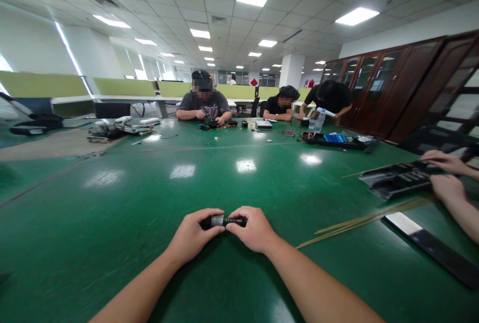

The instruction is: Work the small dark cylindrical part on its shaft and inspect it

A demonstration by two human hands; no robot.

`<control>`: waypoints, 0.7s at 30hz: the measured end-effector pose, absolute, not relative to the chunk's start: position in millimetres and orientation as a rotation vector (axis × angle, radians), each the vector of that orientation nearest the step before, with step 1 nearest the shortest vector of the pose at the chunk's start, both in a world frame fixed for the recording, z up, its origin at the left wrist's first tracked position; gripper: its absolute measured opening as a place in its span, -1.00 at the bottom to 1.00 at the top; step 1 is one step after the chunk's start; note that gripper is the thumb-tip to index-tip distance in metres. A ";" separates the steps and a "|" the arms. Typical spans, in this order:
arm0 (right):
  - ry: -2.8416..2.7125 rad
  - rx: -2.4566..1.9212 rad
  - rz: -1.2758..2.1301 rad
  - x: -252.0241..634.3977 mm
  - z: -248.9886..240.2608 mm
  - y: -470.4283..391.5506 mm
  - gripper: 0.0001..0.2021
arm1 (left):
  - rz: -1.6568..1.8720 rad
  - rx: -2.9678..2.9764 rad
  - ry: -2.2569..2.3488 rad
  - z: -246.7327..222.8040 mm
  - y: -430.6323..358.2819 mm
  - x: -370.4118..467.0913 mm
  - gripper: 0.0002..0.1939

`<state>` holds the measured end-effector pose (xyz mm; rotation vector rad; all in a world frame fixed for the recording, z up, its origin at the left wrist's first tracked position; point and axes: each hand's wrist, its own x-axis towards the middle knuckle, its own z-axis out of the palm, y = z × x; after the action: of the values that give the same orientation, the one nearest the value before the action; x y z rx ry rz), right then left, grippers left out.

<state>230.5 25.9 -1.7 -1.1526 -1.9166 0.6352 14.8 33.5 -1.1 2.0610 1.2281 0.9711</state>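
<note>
Just above the green tabletop, a small cylindrical part [217, 220] lies level between my two hands. Its middle is silver-grey metal, and a thinner, dark ridged section runs out to the right. My left hand [189, 235] is closed around the dark left end, thumb below and fingers above. Thumb and fingers of my right hand [254, 228] pinch the ridged right side. My fingertips almost meet at the middle, covering some of the part, so its exact kind cannot be made out.
Thin brass-coloured rods [348, 222] and a black-and-white flat bar [430, 248] lie to my right. Beyond them, another person's hands [447, 185] touch a black channel-shaped piece [398, 178]. Across the table [149, 178], people work among tools, a tray [325, 139] and electronic parts [112, 131].
</note>
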 end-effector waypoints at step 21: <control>-1.888 -1.222 0.568 230.1 -1.5 23.6 -0.90 | 0.972 2.045 1.240 -7.3 36.1 12.7 -0.66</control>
<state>230.1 23.6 -1.5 -1.2221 -1.8878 0.5685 12.7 36.1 -7.3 2.0448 1.2402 0.9715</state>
